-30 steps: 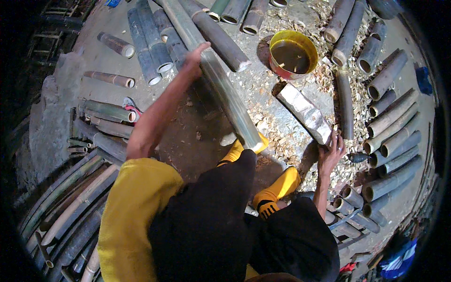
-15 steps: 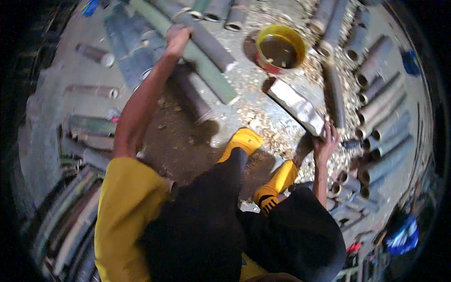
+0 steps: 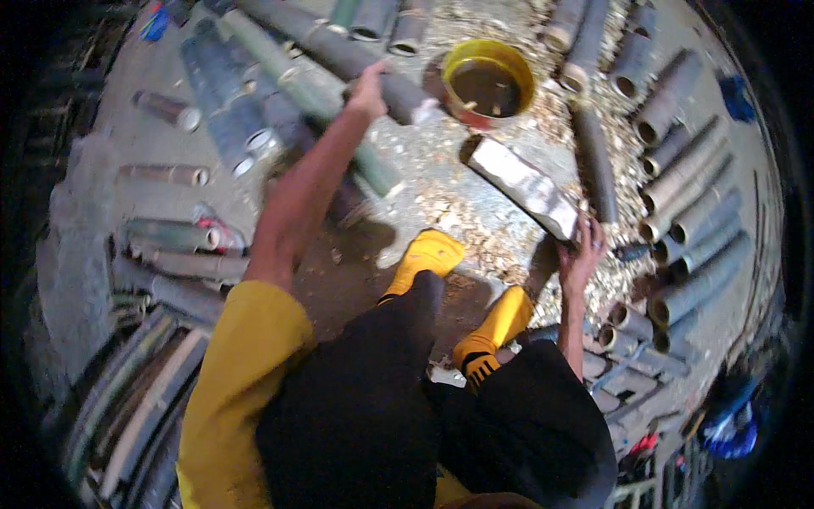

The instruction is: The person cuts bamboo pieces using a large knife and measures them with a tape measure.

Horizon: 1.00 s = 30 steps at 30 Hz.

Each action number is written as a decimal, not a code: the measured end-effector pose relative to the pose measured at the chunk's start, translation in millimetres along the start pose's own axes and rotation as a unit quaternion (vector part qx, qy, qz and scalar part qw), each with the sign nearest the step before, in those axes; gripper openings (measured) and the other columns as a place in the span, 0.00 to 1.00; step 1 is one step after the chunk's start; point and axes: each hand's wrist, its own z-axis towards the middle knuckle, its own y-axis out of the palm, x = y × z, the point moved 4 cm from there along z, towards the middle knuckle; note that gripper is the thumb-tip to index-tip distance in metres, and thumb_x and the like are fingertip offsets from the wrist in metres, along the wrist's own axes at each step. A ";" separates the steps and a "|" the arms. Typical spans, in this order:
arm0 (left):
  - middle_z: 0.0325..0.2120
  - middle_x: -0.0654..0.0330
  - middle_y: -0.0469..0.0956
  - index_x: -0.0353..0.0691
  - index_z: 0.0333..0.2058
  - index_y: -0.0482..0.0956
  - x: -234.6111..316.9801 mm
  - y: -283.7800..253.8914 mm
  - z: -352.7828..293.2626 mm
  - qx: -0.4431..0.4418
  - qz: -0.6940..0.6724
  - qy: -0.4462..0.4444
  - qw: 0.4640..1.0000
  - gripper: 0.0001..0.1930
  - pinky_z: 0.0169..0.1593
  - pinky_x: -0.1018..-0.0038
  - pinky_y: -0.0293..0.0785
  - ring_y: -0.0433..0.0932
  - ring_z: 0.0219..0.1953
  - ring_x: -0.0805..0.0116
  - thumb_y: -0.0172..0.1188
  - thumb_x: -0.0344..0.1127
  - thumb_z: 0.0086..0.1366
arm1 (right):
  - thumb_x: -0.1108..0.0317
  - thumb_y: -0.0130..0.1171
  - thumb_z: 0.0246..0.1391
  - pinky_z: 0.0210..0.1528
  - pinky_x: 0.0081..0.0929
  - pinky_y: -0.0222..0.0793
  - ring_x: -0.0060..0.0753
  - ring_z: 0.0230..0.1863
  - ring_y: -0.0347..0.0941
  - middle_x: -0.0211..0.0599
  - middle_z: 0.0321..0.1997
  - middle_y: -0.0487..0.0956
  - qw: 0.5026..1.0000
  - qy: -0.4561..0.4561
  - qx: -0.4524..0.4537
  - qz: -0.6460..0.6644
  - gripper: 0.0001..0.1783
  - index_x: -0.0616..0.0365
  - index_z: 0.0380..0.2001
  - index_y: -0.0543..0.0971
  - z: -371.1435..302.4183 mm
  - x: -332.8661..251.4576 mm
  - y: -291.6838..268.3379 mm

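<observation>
My left hand (image 3: 368, 92) reaches across to a dark bamboo pole (image 3: 343, 58), its fingers closed around the pole's side near the cut end. Beside that pole and nearer to me lies a greenish bamboo pole (image 3: 318, 103). Under my left forearm a darker tube is partly hidden. My right hand (image 3: 583, 252) grips the near end of a long block with a pale, shiny top face (image 3: 521, 182) and a dark edge. What the block is made of cannot be told.
A yellow and red bucket (image 3: 487, 83) of murky water stands beyond the block. Wood chips (image 3: 462, 225) litter the floor. Several cut bamboo tubes (image 3: 687, 204) line the right, more lie left. My feet in yellow footwear (image 3: 431, 253) rest between my hands.
My left hand has moved right, from the greenish pole to the dark bamboo pole, whose cut end has shifted toward the bucket. My right hand stays at the block's end.
</observation>
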 end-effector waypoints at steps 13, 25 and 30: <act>0.38 0.53 0.71 0.39 0.43 0.67 -18.8 44.6 -101.1 -0.097 -0.178 -0.079 0.976 0.25 0.51 0.48 0.63 0.70 0.41 0.52 0.61 0.46 0.49 | 0.79 0.65 0.26 0.62 0.44 0.47 0.46 0.58 0.55 0.37 0.56 0.65 0.999 -0.034 -0.002 -0.008 0.46 0.42 0.56 0.67 1.2 -1.3 -1.3; 0.38 0.56 0.72 0.38 0.43 0.68 -90.8 54.3 -172.9 -0.227 -0.256 -0.032 0.939 0.23 0.53 0.61 0.65 0.71 0.43 0.59 0.62 0.40 0.49 | 0.80 0.60 0.25 0.63 0.45 0.45 0.47 0.58 0.54 0.39 0.55 0.65 0.999 -0.036 0.002 -0.005 0.45 0.44 0.56 0.68 -3.1 7.3 4.4; 0.39 0.58 0.72 0.34 0.43 0.72 -118.0 35.8 -222.7 -0.364 -0.047 0.008 0.930 0.21 0.55 0.70 0.60 0.69 0.46 0.66 0.53 0.44 0.55 | 0.77 0.62 0.26 0.62 0.44 0.48 0.48 0.59 0.54 0.40 0.56 0.65 0.999 -0.032 -0.012 -0.023 0.43 0.43 0.55 0.68 1.4 0.2 -0.9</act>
